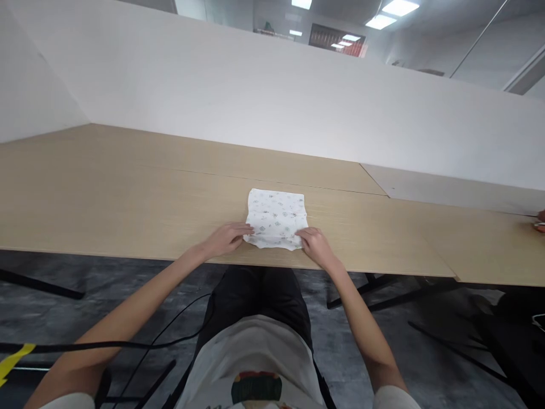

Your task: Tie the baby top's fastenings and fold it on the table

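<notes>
A white cloth (276, 213) with a small scattered print lies on the table in front of me, roughly rectangular, with a crease across its near part and a wavy near edge. My left hand (227, 237) is at its near left corner, fingertips over the edge and thumb lower down, gripping it. At the near right corner, my right hand (315, 243) pinches the edge with its fingers bent. What lies beneath the fingertips is hidden.
The light wooden table (128, 193) has seams and a near edge just below my hands. A white partition (238, 96) stands along its back. Part of another person's hand (541, 216) shows at the far right. A black cable (128, 344) crosses at lower left.
</notes>
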`<state>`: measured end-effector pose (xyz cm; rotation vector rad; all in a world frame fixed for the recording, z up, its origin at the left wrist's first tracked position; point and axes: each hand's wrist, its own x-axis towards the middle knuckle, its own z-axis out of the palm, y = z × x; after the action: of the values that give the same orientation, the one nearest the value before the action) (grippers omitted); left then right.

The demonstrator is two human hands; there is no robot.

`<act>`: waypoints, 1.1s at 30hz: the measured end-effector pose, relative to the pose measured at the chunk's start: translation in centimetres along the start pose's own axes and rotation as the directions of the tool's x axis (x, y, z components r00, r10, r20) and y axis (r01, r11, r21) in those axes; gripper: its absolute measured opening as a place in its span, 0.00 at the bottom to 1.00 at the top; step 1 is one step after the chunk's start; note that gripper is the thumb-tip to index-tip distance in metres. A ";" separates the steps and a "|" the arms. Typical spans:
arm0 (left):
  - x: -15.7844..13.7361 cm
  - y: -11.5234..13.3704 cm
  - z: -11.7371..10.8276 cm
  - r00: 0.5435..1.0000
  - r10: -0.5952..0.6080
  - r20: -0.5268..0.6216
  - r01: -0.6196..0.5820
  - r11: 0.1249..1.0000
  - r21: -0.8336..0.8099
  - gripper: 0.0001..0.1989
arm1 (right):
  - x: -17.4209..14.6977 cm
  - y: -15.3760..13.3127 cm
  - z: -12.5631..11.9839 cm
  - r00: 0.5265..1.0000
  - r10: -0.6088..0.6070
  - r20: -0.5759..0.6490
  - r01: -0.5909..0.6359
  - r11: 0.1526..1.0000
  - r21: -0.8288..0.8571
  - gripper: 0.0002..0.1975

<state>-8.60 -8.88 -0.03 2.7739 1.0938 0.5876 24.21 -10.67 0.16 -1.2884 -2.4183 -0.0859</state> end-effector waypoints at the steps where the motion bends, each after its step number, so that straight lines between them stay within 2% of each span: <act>1: -0.3 -0.2 -0.2 1.000 -0.008 -0.015 0.008 1.000 0.002 0.21 | -0.6 0.4 -0.4 1.000 0.000 -0.020 0.001 1.000 0.025 0.19; 5: -0.9 -0.8 -0.4 0.997 -0.025 -0.068 0.027 0.999 0.024 0.20 | -2.5 1.9 -1.2 0.998 -0.023 -0.054 0.026 0.998 0.063 0.22; 10: -0.3 -0.7 0.4 0.997 0.003 -0.076 0.002 0.998 0.064 0.18 | -2.7 2.4 -0.9 0.995 -0.041 -0.091 0.053 0.989 0.137 0.15; 14: -0.7 0.3 0.2 0.996 0.024 -0.085 -0.017 0.996 0.088 0.17 | -3.0 1.6 -1.3 0.992 -0.017 -0.125 0.046 0.971 0.235 0.13; 18: -2.4 2.4 -1.0 0.989 -0.023 -0.146 0.028 0.999 0.026 0.17 | -4.2 0.1 -3.1 0.986 0.058 -0.154 0.012 0.909 0.416 0.11; 21: -2.7 3.6 -2.5 0.963 -0.138 -0.231 0.115 0.987 -0.109 0.17 | -4.0 -0.5 -4.5 0.971 0.186 -0.150 -0.081 0.847 0.526 0.10; 24: -1.0 3.3 -3.8 0.911 -0.277 -0.305 0.199 0.944 -0.263 0.19 | -1.4 0.3 -5.3 0.930 0.350 -0.116 -0.213 0.765 0.607 0.11; 27: 2.1 1.0 -4.2 0.851 -0.401 -0.338 0.276 0.891 -0.360 0.21 | 3.1 2.5 -5.0 0.884 0.467 -0.014 -0.342 0.669 0.660 0.13; 31: 6.0 -3.7 -2.3 0.764 -0.561 -0.319 0.408 0.803 -0.435 0.21 | 8.7 5.4 -2.8 0.819 0.563 0.112 -0.515 0.635 0.577 0.10; 33: 7.1 -5.8 -0.8 0.767 -0.580 -0.274 0.444 0.789 -0.425 0.20 | 10.2 6.2 -1.4 0.789 0.587 0.180 -0.591 0.646 0.483 0.08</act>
<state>-7.82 0.14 1.60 1.9624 1.5844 1.1478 24.62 0.52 4.42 -1.7045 -1.7004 0.7120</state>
